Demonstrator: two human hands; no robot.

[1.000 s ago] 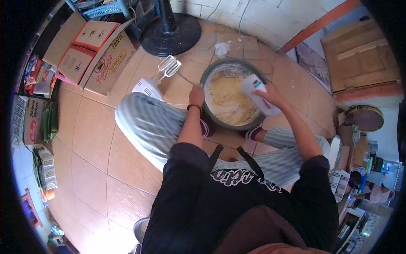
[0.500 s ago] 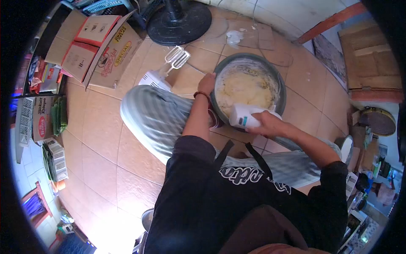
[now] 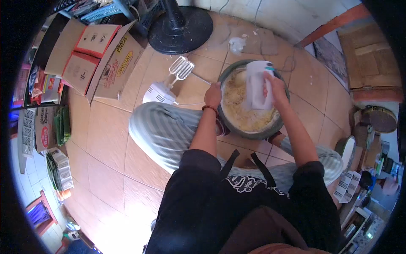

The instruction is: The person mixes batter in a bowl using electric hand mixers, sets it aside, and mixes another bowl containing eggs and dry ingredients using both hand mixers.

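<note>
A white hand mixer (image 3: 255, 82) is upheld by its handle in my right hand (image 3: 276, 91), over a large dark green basin (image 3: 223, 111). Pale yellow batter (image 3: 237, 99) with a crumbly, floury look lies in the basin. The mixer's body hides its beaters and part of the batter. On the basin's left rim, my left hand (image 3: 212, 95) is closed. A second white hand mixer (image 3: 158, 94) rests on the floor to the left, its wire beaters (image 3: 182, 67) pointing up and away from me.
My crossed legs in striped trousers (image 3: 167, 127) flank the near side of the basin. A black round stand base (image 3: 180, 29) is behind, near a crumpled plastic bag (image 3: 237, 44). Open cardboard boxes (image 3: 114, 70) stand at left. Cords run across the tiled floor (image 3: 105, 148).
My right hand has carried the mixer from the basin's near side to its far right part and turned it. My left hand stays on the rim. The camera view has shifted slightly.
</note>
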